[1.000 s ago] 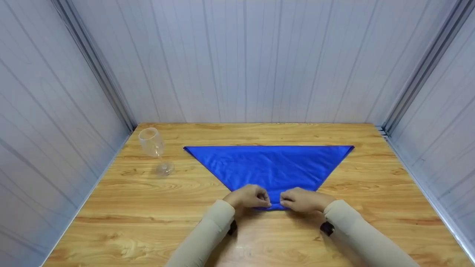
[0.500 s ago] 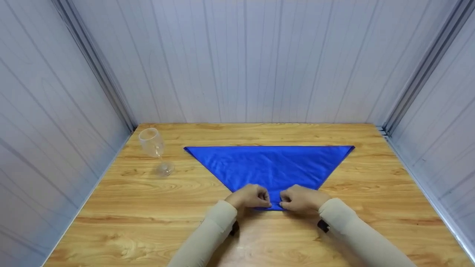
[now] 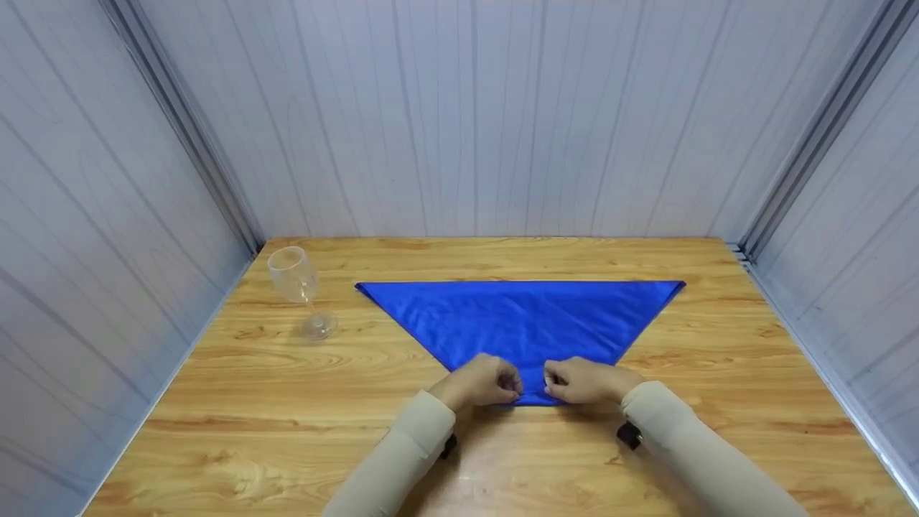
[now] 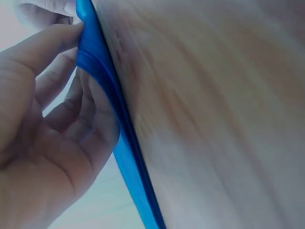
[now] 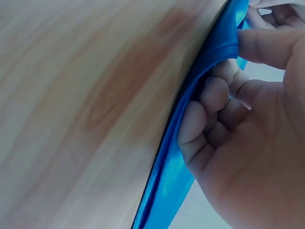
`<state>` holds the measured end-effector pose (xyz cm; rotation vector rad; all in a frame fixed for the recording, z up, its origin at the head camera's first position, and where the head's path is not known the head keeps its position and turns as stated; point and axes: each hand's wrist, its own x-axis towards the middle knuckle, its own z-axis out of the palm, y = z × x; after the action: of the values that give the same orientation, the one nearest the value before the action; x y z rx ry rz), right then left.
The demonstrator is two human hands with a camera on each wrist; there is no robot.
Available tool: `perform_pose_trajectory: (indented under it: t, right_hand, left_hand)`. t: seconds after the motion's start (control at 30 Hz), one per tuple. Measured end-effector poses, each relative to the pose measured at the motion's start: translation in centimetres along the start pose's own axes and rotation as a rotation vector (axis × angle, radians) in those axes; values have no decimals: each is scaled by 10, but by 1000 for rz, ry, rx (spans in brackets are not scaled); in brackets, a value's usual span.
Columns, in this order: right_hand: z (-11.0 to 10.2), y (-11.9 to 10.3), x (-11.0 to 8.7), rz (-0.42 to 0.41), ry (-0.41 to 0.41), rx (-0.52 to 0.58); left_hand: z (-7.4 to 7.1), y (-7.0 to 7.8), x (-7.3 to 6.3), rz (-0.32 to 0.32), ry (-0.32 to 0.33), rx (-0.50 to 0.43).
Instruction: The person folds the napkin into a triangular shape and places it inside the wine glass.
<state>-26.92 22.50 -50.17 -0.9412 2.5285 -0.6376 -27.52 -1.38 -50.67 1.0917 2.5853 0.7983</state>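
A shiny blue cloth (image 3: 520,316) lies flat on the wooden table, its long straight edge at the back and its sides narrowing toward me. At its short near edge my left hand (image 3: 482,380) pinches the folded rim between thumb and curled fingers. A small gap to the right, my right hand (image 3: 590,380) pinches the same edge. In the left wrist view the left thumb presses on the blue fold (image 4: 95,52) with the fingers behind it. The right wrist view has the right thumb on the fold (image 5: 221,45), fingers curled underneath.
A clear wine glass (image 3: 293,276) stands upright at the back left of the wooden table (image 3: 287,402), apart from the cloth. White panel walls (image 3: 474,122) enclose the table at the back and both sides.
Both hands stay at the near edge of the cloth and shift only slightly. The right hand has moved a touch to the right since half a second ago. The glass has not moved.
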Motion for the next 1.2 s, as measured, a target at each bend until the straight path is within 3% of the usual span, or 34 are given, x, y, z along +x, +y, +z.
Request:
perform_pose_trajectory:
  t: [0.33, 0.6, 1.03, 1.2]
  right_hand:
    - [0, 3, 0, 6, -5, 29]
    - [-1, 4, -1, 15, -9, 48]
    - [1, 3, 1, 35, 15, 55]
    - [1, 3, 1, 31, 25, 54]
  left_hand:
    - [-1, 10, -13, 80, 74, 165]
    - [-1, 13, -17, 66, 75, 152]
    - [4, 12, -12, 64, 106, 296]
    - [1, 9, -10, 67, 105, 247]
